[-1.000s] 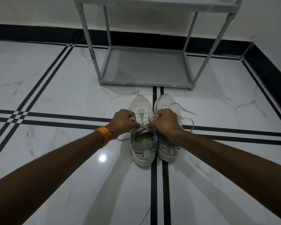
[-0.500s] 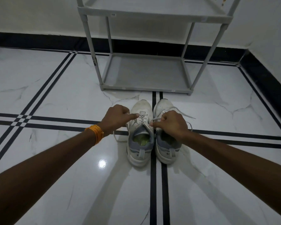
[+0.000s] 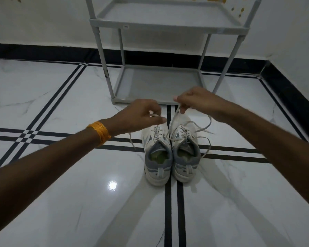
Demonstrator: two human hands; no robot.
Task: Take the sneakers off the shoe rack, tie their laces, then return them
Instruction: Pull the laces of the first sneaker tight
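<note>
so the left hand [image 3: 143, 113] and right hand [image 3: 191, 100] are each pinched on a white lace end and have just lifted up and apart from the left white-and-grey sneaker [image 3: 157, 154], pulling the first knot snug. Pair's on the marble floor [image 3: 61, 202], grey plastic shoe rack [image 3: 161, 82] empty behind

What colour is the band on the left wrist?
Orange-yellow; the wristband shows clearly in the head view.
</note>
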